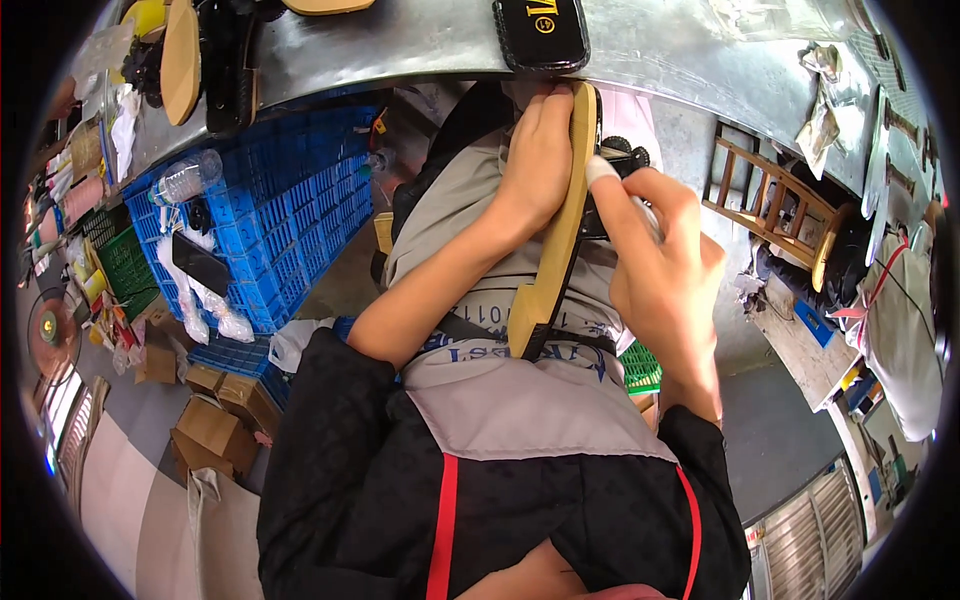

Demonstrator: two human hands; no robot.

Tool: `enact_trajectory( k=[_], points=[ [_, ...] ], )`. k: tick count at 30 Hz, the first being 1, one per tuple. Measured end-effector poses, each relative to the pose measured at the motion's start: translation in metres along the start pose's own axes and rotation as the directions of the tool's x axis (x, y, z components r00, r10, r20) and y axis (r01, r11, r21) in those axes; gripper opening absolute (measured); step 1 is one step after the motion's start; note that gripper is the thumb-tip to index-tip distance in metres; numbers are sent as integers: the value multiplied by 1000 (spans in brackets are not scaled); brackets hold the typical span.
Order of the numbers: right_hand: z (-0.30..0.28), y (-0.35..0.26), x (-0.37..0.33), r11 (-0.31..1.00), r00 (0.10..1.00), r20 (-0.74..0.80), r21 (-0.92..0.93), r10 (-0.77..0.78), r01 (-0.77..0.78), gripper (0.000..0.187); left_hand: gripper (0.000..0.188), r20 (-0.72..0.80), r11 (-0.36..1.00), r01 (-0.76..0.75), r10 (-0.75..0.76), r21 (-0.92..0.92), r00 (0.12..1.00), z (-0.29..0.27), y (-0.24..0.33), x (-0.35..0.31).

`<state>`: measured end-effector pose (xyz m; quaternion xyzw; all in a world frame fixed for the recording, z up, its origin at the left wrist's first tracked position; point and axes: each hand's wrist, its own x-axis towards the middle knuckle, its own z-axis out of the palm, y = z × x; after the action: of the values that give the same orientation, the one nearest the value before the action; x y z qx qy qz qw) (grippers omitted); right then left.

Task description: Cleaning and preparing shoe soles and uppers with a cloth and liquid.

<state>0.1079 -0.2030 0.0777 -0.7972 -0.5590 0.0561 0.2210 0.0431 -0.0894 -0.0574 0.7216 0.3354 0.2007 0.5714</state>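
A sandal point(560, 245) with a tan outsole and heel stands on its edge over my lap, its toe end up by the table. My left hand point(535, 165) grips it near the toe, palm and fingers along the tan underside. On the other side, my right hand point(675, 245) is closed at the sandal's edge, its thumb wearing a whitish cover and pressing the rim. Black gathered strap parts point(625, 155) stick out beside the right fingers. What those fingertips pinch is partly hidden. A black insole-shaped piece point(543, 35) with gold print lies on the table just above.
The metal table point(420, 40) crosses the top, with tan soles point(181, 60) at its left. Blue crates point(270, 230) stand below, a phone point(201, 263) and plastic bottle point(188, 176) on them. Cardboard boxes point(210, 435) sit lower left; a wooden stool point(775, 205) is at right.
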Motion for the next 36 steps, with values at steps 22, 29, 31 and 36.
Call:
enact_trajectory(
  k=[22,29,31,36],
  points=[
    [3,-31,-5,951,947,83,-57,309,-305,65,39,137,787,364,-343,-498,929,4,16,8],
    [2,-29,16,936,935,64,-70,349,-345,56,37,-52,895,198,-238,-401,970,8,26,8],
    [-4,-32,12,933,929,89,-73,358,-352,56,35,63,819,313,-324,-481,944,7,20,9],
    [-7,-39,2,924,920,91,-55,381,-378,55,29,129,924,236,-206,-302,970,4,14,9]
  ],
)
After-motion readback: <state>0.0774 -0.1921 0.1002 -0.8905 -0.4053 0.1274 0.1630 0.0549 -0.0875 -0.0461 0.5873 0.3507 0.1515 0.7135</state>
